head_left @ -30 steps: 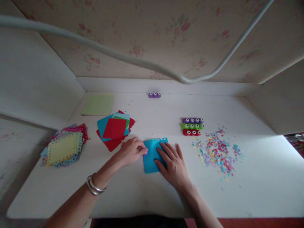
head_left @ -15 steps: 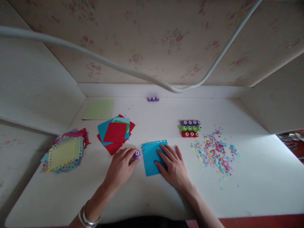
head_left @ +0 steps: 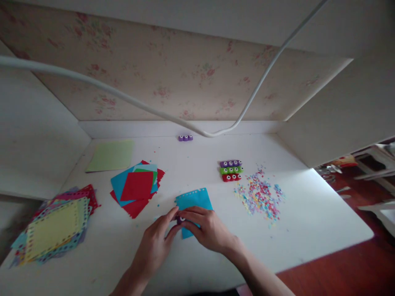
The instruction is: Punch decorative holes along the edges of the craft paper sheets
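A small purple paper punch (head_left: 180, 219) with a white-ringed button sits at the left edge of a blue paper sheet (head_left: 197, 198). My left hand (head_left: 159, 234) is closed on the punch from the left, thumb and fingers around it. From the right, my right hand (head_left: 208, 230) reaches over the sheet, its fingers and thumb also closed about the punch. A row of punched shapes runs along the sheet's top edge. My fingers hide most of the punch and part of the left edge.
Left are punched sheets (head_left: 55, 230), red and blue papers (head_left: 137, 187) and pale green paper (head_left: 109, 156). Rows of purple, green and red punches (head_left: 231, 170) stand right, beside scattered confetti (head_left: 262, 195). Purple punches (head_left: 185, 138) stand at the back. A white cable (head_left: 138, 102) hangs in front.
My right hand has moved left from lying flat on the blue sheet to the punch. The punch has come against the sheet's left edge. The camera view has shifted and tilted.
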Demonstrator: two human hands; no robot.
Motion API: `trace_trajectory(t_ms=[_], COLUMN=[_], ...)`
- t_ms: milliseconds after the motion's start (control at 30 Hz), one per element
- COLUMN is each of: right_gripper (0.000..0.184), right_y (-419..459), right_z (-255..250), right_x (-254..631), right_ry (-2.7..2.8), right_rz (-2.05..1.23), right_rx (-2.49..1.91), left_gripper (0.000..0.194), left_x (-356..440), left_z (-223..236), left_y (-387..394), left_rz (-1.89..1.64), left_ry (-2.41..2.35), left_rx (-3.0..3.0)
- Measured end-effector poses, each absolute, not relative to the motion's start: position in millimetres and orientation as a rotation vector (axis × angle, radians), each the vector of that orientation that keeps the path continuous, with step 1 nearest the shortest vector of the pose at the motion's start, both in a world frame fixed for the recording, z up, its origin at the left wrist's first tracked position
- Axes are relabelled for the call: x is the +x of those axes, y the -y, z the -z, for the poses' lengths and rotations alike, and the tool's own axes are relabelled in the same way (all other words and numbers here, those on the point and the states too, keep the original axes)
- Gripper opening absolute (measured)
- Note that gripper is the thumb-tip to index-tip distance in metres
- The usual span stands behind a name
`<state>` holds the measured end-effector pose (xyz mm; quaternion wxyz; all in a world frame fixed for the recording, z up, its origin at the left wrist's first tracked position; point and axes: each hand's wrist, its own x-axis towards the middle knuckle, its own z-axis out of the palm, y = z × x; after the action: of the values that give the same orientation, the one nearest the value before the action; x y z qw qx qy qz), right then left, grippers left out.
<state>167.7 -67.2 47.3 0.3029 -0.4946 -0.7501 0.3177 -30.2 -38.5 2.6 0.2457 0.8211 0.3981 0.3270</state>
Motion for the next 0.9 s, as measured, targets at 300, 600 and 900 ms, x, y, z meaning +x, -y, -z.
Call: trace_trajectory(t_ms=[300, 600, 900], right_gripper=[0.033, 0.041, 0.032], right_y=[13, -59, -71], right_z=[-44, -38, -23], right_x=[258, 398, 406], right_ry=[1.405, 1.093, 1.24], right_rz=[-0.635, -0.286, -0.212], right_rx=[-1.711, -2.269, -2.492], left_gripper=[0.022, 0.019, 0.022], left_x=[-37, -37, -39], left_z=[7, 17, 20], left_y=[43, 41, 41], left_rz=[-0.854, -0.866, -0.905], left_ry=[-1.124, -1.121, -1.086], left_rx=[2.066, 2.123, 2.19])
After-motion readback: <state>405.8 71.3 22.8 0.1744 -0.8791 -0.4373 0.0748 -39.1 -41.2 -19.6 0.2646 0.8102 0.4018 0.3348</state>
